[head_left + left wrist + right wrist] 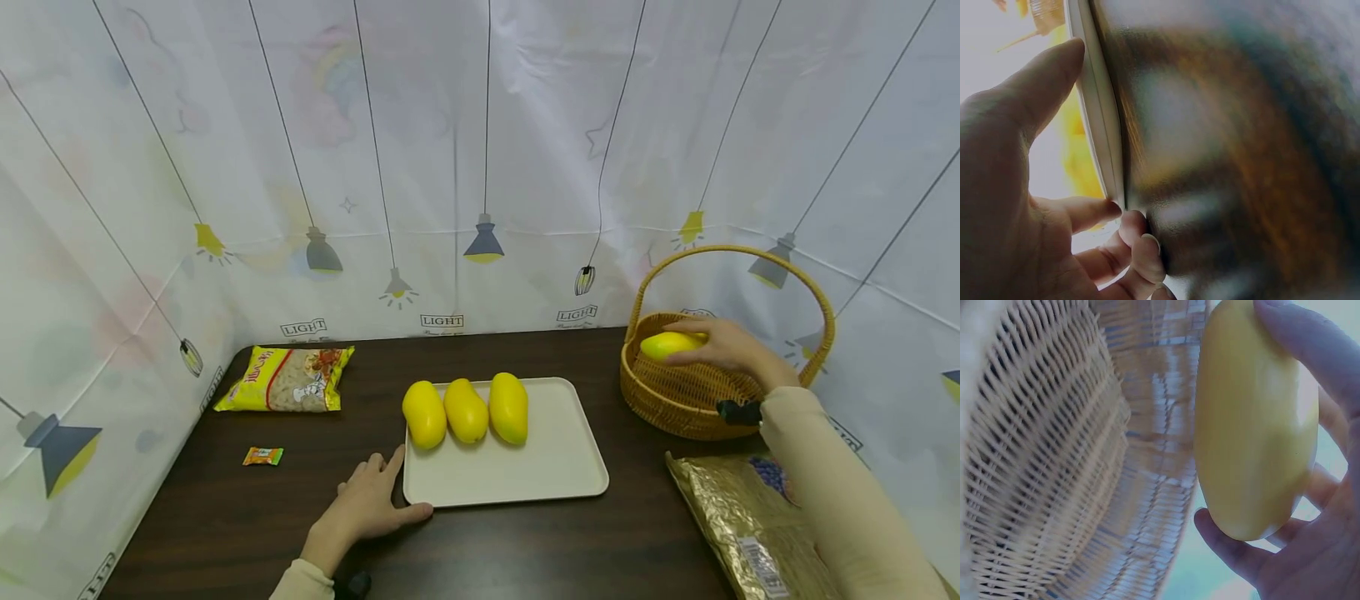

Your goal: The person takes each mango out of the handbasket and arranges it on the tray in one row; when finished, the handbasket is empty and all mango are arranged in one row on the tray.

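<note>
My right hand [723, 345] grips a yellow mango [672, 345] over the wicker basket [667, 408]. In the right wrist view the thumb and fingers wrap the mango [1257, 425], beside the woven wall. No other fruit shows in the visible part of the basket. Three yellow mangoes [466, 412] lie in a row on the left part of a cream tray [555, 450]. At the tray's front-left corner rests my left hand [365, 502], thumb along the front edge and index finger at the left edge. The left wrist view shows both touching the rim [1099, 119].
A yellow snack bag [288, 381] lies at the back left, with a small orange-and-green wrapped candy [263, 456] in front of it. The gold foil bag [750, 517] lies below the basket, partly under my right forearm. A printed curtain [450, 167] hangs behind the dark table [510, 550].
</note>
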`<state>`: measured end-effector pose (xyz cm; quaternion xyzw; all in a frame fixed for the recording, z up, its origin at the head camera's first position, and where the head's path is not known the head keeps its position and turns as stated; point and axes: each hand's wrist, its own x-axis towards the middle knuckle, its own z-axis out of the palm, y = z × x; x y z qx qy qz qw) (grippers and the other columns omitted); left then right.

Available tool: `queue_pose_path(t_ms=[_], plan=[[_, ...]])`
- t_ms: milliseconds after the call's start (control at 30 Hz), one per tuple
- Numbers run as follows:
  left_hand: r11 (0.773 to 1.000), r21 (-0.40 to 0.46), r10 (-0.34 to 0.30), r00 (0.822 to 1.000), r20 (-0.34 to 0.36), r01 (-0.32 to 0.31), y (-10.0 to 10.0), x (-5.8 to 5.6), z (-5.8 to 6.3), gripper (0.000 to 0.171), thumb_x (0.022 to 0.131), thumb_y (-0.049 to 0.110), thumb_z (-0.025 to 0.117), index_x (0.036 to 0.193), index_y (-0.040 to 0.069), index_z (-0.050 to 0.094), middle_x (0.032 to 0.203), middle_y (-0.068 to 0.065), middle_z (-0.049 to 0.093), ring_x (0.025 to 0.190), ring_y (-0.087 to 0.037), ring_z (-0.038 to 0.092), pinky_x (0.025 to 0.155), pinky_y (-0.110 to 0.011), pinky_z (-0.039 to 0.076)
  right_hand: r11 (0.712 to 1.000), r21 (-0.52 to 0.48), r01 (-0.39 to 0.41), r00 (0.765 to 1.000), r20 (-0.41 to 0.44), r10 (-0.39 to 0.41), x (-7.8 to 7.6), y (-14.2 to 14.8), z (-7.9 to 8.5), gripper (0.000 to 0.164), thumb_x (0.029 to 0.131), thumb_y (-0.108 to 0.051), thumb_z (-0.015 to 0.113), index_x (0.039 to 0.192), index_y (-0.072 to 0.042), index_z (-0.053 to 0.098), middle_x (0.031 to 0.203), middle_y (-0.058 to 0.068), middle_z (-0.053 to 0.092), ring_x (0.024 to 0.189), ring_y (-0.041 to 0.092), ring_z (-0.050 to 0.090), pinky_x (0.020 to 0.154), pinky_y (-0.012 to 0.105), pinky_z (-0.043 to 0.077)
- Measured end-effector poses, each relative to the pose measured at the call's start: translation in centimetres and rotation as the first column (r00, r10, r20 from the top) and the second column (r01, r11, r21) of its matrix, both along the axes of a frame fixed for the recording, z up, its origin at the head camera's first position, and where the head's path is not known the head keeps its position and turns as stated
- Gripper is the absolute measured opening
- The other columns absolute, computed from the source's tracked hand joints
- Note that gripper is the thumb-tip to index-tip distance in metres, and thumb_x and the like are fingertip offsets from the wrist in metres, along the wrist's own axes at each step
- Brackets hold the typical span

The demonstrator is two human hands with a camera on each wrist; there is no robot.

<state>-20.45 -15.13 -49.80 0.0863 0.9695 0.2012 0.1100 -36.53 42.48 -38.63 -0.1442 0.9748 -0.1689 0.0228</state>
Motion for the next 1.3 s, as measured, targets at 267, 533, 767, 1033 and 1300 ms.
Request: queue_pose_path(t_ms=[267,533,767,1033,1300], plan=[[1.000,0.006,-0.003,1.000,0.002,0.003,0.0,0.0,0.0,0.108,0.075,0.074,0.071,0.157,0.013,0.035,0.138,-0.023,0.051,0.123,-0.042,0.053,0.089,-0.075,0.042,0.998,0.001,-0.068,0.997,-0.047,0.068,1.3,-3.1,1.5,0.072,0.084,-0.051,0.077,0.144,-0.017,0.057,0.155,0.021,0.044,0.139,0.052,0.038,0.101,0.070,0.039],[1.000,-0.003,-0.009,1.000,-0.006,0.009,0.1,-0.1,-0.1,0.108,0.076,0.075,0.070,0.157,0.014,0.035,0.137,-0.022,0.052,0.121,-0.040,0.054,0.089,-0.073,0.043,0.983,-0.041,-0.181,0.976,-0.128,0.175,2.0,-5.7,1.6,0.063,0.083,-0.043,0.081,0.136,-0.014,0.064,0.144,0.017,0.057,0.131,0.041,0.050,0.097,0.056,0.045],[1.000,-0.006,-0.009,1.000,-0.005,0.009,0.0,0.0,0.0,0.108,0.076,0.075,0.070,0.157,0.013,0.035,0.135,-0.022,0.052,0.119,-0.040,0.055,0.087,-0.071,0.045,0.982,-0.042,-0.186,0.976,-0.119,0.179,2.2,-8.4,0.8,0.064,0.082,-0.049,0.080,0.136,-0.018,0.065,0.138,0.014,0.061,0.121,0.034,0.058,0.092,0.048,0.049],[1.000,-0.010,-0.009,1.000,-0.012,0.009,-0.2,0.1,0.0,0.108,0.076,0.075,0.070,0.158,0.015,0.034,0.133,-0.021,0.053,0.116,-0.039,0.055,0.085,-0.071,0.045,0.990,-0.033,-0.139,0.989,-0.063,0.137,2.3,-12.5,-1.2,0.064,0.083,-0.055,0.076,0.134,-0.018,0.066,0.128,0.010,0.067,0.100,0.022,0.059,0.077,0.033,0.043],[1.000,-0.008,-0.012,1.000,-0.014,0.012,-0.1,0.1,-0.1,0.107,0.076,0.075,0.070,0.158,0.016,0.034,0.134,-0.021,0.053,0.118,-0.040,0.055,0.086,-0.073,0.044,0.995,-0.024,-0.096,0.990,-0.103,0.093,2.4,-16.0,-4.2,0.068,0.081,-0.063,0.074,0.127,-0.013,0.069,0.108,0.008,0.068,0.086,0.017,0.057,0.071,0.029,0.045]])
